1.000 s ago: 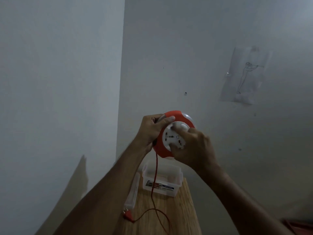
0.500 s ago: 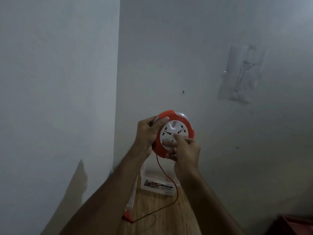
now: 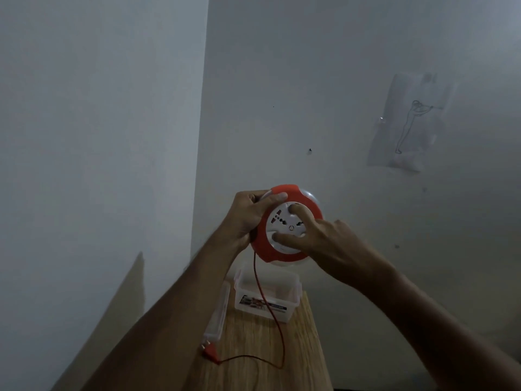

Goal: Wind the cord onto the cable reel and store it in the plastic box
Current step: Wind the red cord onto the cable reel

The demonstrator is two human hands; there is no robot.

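I hold a round red cable reel [image 3: 284, 191] with a white socket face up in front of the wall. My left hand [image 3: 248, 214] grips its left rim, thumb on the front edge. Two fingers of my right hand [image 3: 329, 244] press flat on the white face. A thin red cord [image 3: 258, 280] hangs from the reel's underside, passes in front of the clear plastic box [image 3: 293, 292] and loops on the wooden table [image 3: 248, 334] to its red plug [image 3: 210, 351]. The box stands open at the table's far end.
The box's clear lid [image 3: 218, 314] leans along the table's left edge, against the left wall. The narrow table sits in a room corner. A paper sketch [image 3: 408, 122] is stuck on the right wall.
My right hand has swung from below the white face to its right side, its fingers staying on the face. The cord's loop has shifted on the table. The left hand's grip is unchanged.
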